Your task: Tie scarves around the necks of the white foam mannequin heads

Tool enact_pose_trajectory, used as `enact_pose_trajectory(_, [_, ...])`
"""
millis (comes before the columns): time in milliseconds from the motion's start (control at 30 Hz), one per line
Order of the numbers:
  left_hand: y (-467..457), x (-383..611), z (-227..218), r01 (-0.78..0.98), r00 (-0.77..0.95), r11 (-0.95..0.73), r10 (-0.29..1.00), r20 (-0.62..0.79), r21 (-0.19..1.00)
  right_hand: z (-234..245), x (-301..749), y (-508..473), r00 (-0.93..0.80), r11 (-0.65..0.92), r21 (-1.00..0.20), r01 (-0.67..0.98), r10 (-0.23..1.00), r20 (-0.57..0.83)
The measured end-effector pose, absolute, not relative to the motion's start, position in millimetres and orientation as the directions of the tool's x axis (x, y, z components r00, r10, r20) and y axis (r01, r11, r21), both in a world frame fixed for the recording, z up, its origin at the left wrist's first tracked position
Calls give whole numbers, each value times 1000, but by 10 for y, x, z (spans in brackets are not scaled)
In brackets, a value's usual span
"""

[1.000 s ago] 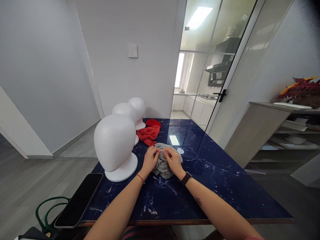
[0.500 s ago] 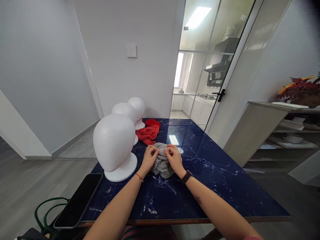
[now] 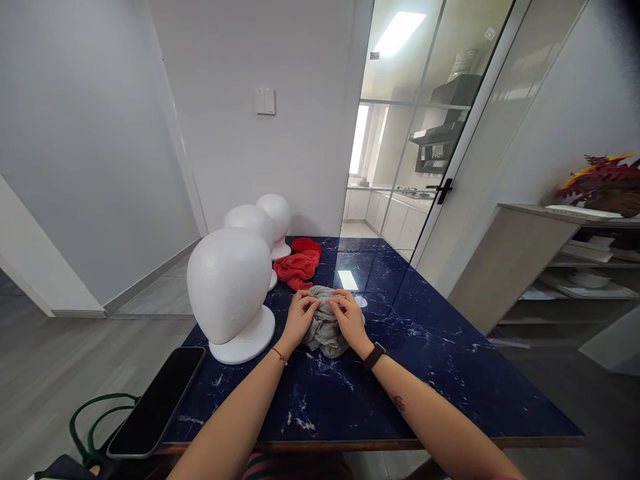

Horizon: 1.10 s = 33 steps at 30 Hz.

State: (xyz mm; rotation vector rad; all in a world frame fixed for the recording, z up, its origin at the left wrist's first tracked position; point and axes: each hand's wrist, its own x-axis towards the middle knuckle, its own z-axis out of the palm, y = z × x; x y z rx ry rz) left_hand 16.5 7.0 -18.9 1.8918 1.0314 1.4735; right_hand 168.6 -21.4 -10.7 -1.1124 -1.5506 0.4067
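Fingers shifted a little on the grey cloth; the white heads and red cloths lie where they lay a second ago.
Nearest, a black phone lies at the near left corner of the dark blue marbled table. Beyond it, the left hand and right hand both pinch the top of the bunched grey cloth, thumbs against fingers; the cloth rests on the table, mid-width. A white foam head stands upright left of the left hand. Just past the grey cloth are crumpled red cloths, beside two more foam heads, the middle one and the farthest one. Behind the table are a wall with a switch and, to its right, a glass door.
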Motion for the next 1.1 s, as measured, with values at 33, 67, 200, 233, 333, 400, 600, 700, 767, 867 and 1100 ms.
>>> enact_pose_trajectory(33, [63,166,-185,253,122,-572,819,561,780,-101,1690,-215,76,495,-759,424,816,574])
enact_pose_trajectory(67, [58,166,-181,257,125,-573,818,561,778,-96,1692,-216,78,493,-762,420,817,572])
enact_pose_trajectory(200, [53,162,-174,260,119,-576,816,566,775,-100,1697,-212,103,481,-771,418,818,566])
enact_pose_trajectory(233, [55,161,-173,256,113,-575,816,567,777,-106,1697,-210,108,480,-772,417,817,566])
enact_pose_trajectory(333, [59,158,-172,246,100,-575,816,569,780,-122,1697,-205,120,479,-776,410,815,567])
enact_pose_trajectory(400, [59,160,-169,243,94,-570,819,566,785,-124,1694,-205,130,478,-779,405,814,566])
enact_pose_trajectory(600, [55,165,-176,227,82,-565,823,563,793,-94,1692,-214,152,494,-788,367,804,575])
enact_pose_trajectory(700, [53,165,-185,242,100,-568,821,562,786,-93,1706,-211,147,496,-785,371,803,577])
enact_pose_trajectory(767, [51,168,-185,254,111,-577,815,569,776,-99,1713,-206,138,491,-783,383,807,574])
enact_pose_trajectory(867, [50,175,-175,271,121,-591,804,582,760,-115,1714,-196,120,497,-776,388,808,577])
enact_pose_trajectory(1100, [42,162,-156,277,87,-579,810,580,767,-140,1703,-191,114,505,-766,397,802,587])
